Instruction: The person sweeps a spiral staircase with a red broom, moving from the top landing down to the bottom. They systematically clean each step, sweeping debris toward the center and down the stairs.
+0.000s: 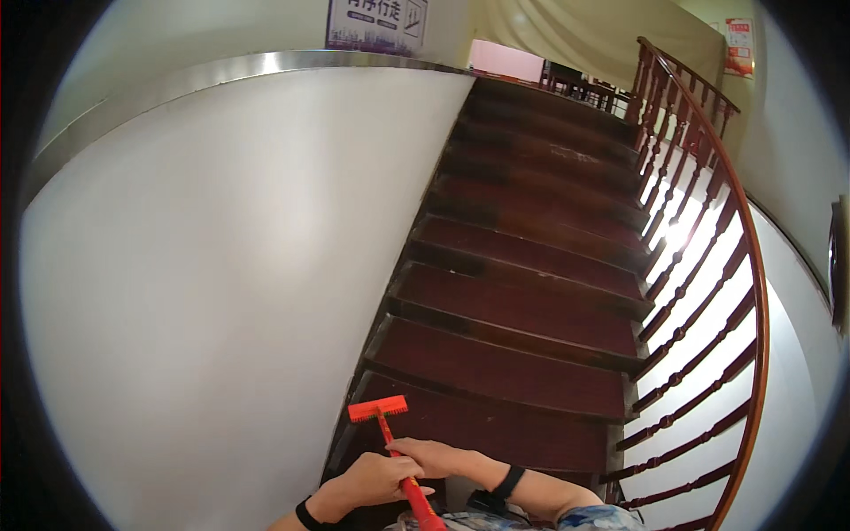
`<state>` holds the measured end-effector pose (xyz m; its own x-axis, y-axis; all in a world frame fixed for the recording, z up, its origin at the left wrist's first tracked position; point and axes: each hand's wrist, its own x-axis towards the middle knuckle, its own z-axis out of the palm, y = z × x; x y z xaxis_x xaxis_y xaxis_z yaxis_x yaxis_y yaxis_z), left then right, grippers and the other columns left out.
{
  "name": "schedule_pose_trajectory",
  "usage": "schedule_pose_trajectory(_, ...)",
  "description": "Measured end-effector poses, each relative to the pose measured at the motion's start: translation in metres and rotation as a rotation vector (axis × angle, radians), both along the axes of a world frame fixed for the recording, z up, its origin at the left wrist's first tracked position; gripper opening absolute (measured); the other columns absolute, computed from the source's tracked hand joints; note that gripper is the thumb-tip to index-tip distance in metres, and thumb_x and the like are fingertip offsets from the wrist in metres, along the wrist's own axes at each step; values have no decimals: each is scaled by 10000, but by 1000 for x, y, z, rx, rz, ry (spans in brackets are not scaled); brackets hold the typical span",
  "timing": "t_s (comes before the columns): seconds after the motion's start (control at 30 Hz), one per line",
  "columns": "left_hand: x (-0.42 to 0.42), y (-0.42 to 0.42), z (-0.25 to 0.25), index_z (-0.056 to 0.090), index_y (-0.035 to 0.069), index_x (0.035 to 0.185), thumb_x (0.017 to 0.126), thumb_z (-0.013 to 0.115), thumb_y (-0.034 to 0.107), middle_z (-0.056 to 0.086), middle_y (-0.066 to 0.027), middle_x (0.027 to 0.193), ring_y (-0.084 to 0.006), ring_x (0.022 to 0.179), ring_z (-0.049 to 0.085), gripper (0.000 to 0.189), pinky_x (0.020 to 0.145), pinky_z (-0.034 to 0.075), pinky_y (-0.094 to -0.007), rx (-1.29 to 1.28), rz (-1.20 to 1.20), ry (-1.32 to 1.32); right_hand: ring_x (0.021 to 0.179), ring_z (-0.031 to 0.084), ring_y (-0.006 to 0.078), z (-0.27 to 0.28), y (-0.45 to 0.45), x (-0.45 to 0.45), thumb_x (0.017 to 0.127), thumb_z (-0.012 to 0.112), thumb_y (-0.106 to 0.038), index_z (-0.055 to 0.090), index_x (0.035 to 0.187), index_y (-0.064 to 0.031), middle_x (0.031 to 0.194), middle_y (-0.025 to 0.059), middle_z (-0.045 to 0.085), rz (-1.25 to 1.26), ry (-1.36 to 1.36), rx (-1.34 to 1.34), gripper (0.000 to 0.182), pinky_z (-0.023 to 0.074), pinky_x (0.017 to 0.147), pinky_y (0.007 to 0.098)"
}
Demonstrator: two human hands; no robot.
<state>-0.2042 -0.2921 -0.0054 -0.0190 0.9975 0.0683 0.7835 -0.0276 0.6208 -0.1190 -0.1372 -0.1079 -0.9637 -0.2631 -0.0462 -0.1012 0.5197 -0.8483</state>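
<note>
A long-handled brush (377,408) with a red head and red handle lies at the lower middle, its head over the left end of a dark red stair tread (491,418). Around its handle my left hand (378,479) is closed, nearer the wall. My right hand (431,458) is closed on the same handle, just beside and slightly beyond the left. Both wrists wear black bands. Whether the bristles touch the stair cannot be told.
Dark wooden stairs (518,285) rise ahead. A white wall (232,265) with a metal strip (272,63) bounds them at left. A curved wooden handrail (754,265) on turned balusters (684,325) runs along the right. Pale cloth (564,40) hangs by the top.
</note>
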Motion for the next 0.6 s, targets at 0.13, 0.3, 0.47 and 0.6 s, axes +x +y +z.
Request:
schedule_pose_trajectory(0.13,7,13,-24,638,121,809,746,712,396,629,-46,691,-257,616,627,292,521,488,-324,13,9,32,999,585,284,28,15,40,840,614,-212,409,1320,-43,1173,176,541,-84,-102,-139,548,480,818,352)
schedule_pose_trajectory(0.3,4,20,-26,646,125,814,743,729,334,651,-37,727,-246,625,634,235,535,493,-311,186,165,0,810,611,155,107,43,81,847,648,-191,387,1362,-76,1158,142,535,-209,-327,-440,589,508,680,279)
schedule_pose_trajectory(0.47,11,38,-40,640,117,791,735,720,220,653,-26,741,-217,655,641,142,551,492,-303,266,172,-86,855,598,150,167,36,113,812,679,-117,382,1370,-66,1262,129,479,-168,125,-464,634,507,691,259)
schedule_pose_trajectory(0.6,41,73,-61,641,129,774,757,680,247,644,-34,707,-235,644,630,125,530,478,-318,224,86,61,804,619,147,168,37,127,832,660,-106,562,1179,-43,1081,114,596,-284,131,-375,366,510,689,249)
